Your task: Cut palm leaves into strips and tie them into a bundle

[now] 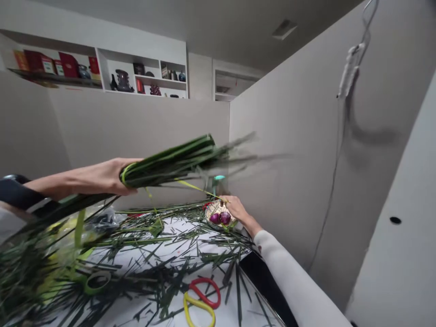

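Observation:
My left hand (117,176) is wrapped round a thick bundle of long green leaves (170,161), raised above the table and pointing right. A yellow-green band circles the bundle beside my fingers. From the bundle a thin yellow-green strip (194,185) runs to my right hand (234,206), whose fingers are pinched on its end. Just below my right hand lies a round pale dish (211,210) with two purple onions (225,218). The far tips of the leaves are blurred.
Cut leaf pieces litter the white table (177,227). Red and yellow-handled scissors (204,302) lie at the front, a green tape roll (98,280) to their left, a black flat object (265,286) to their right. Clear plastic (105,218) lies at left. Walls stand behind and right.

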